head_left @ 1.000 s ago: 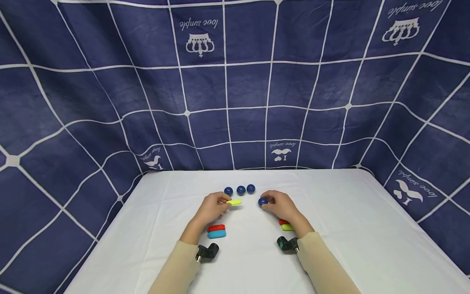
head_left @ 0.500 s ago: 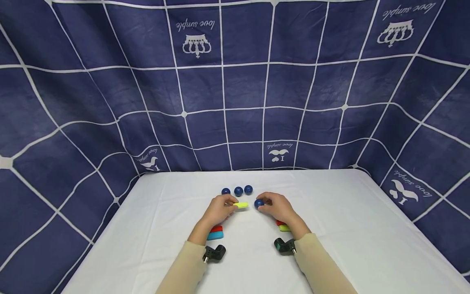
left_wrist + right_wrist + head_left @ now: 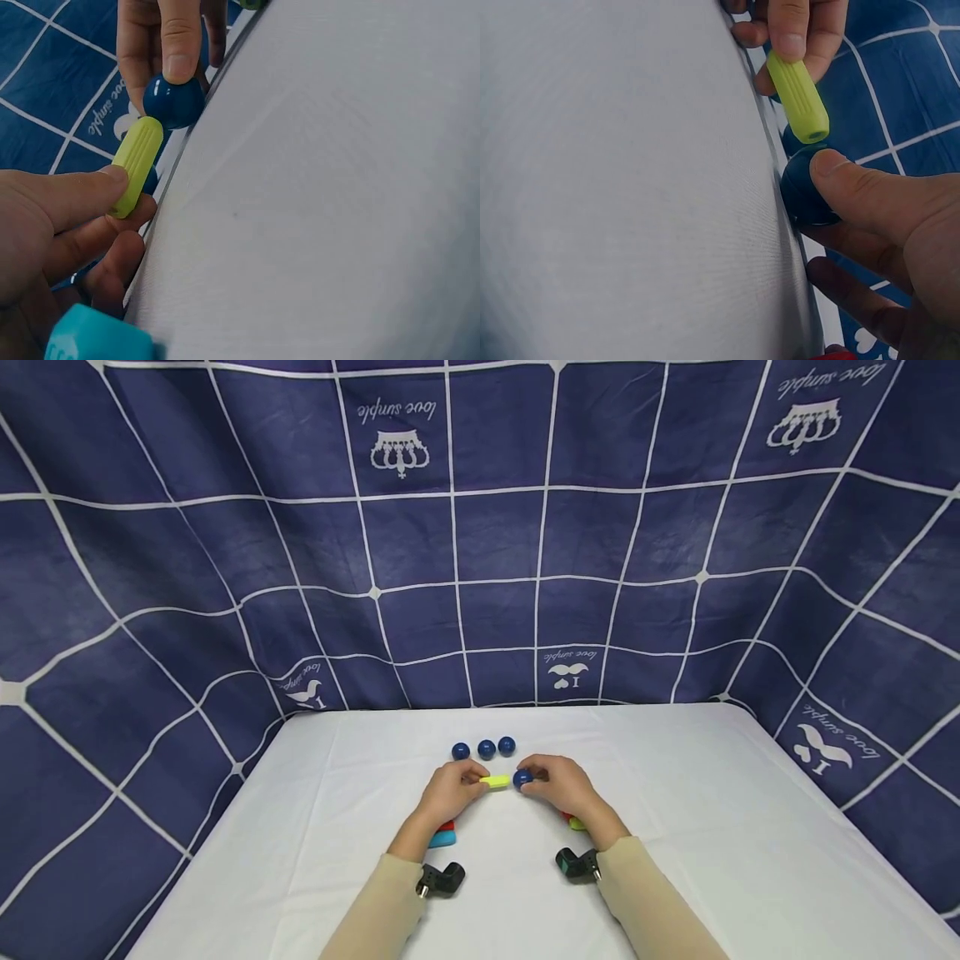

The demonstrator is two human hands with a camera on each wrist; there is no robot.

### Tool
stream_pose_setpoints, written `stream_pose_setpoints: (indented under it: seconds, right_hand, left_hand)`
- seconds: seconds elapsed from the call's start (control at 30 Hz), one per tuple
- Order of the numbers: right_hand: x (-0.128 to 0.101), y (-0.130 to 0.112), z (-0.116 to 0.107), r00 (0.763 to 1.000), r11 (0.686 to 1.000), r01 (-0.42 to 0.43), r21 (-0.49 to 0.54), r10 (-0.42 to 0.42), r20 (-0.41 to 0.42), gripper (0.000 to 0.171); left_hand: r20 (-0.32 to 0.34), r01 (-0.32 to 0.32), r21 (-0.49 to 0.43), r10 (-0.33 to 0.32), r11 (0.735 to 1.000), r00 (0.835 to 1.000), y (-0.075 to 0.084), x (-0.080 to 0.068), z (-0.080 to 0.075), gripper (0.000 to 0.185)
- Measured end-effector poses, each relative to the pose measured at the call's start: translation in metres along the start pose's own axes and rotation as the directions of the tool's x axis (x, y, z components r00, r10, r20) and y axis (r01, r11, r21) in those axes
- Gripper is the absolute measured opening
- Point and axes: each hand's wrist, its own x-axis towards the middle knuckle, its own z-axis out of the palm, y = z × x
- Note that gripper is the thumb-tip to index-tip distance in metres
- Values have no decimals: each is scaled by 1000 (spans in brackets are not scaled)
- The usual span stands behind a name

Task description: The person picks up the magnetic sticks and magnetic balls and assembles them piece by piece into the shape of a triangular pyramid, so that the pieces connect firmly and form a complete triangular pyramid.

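My left hand [image 3: 452, 792] pinches a yellow-green ribbed stick [image 3: 496, 782] [image 3: 136, 166] [image 3: 798, 97] by one end, thumb on top. My right hand [image 3: 561, 787] grips a dark blue ball [image 3: 522, 779] [image 3: 173, 102] [image 3: 804, 193] between thumb and fingers. The stick's free end sits right against the ball, just above the white table [image 3: 675, 827]. Three more dark blue balls [image 3: 486, 748] lie in a row behind the hands.
A red piece on a blue piece [image 3: 444, 835] lies by my left wrist; a red and yellow-green piece [image 3: 573, 821] peeks out under my right hand. Black wrist cameras [image 3: 442, 880] [image 3: 576, 864] sit on both forearms. Blue patterned cloth [image 3: 480, 543] walls the table.
Both hands have moved toward each other. The gap between the stick's end and the ball has closed; they now meet.
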Motion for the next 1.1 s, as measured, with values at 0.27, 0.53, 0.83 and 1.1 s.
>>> stream_pose_setpoints:
  seconds: [0.27,0.53,0.83,1.1]
  right_hand:
    - [-4,-3,5,1000,1000,-11,2,11,-4,28]
    - [-4,-3,5,1000,1000,2,-11,-2,-6,28]
    - [-4,-3,4,1000,1000,17,-17,-17,-1,29]
    - [-2,-3,2,1000,1000,6,-9,-6,-10,29]
  left_hand:
    - [6,-12,0,12,1000,1000,-4,-2,3,14]
    - [-7,-11,11,11,1000,1000,-4,-3,4,14]
    - [-9,-13,-15,13,1000,1000,-3,-5,3,15]
    - [-3,0,-17,0,1000,1000,-3,-2,0,16]
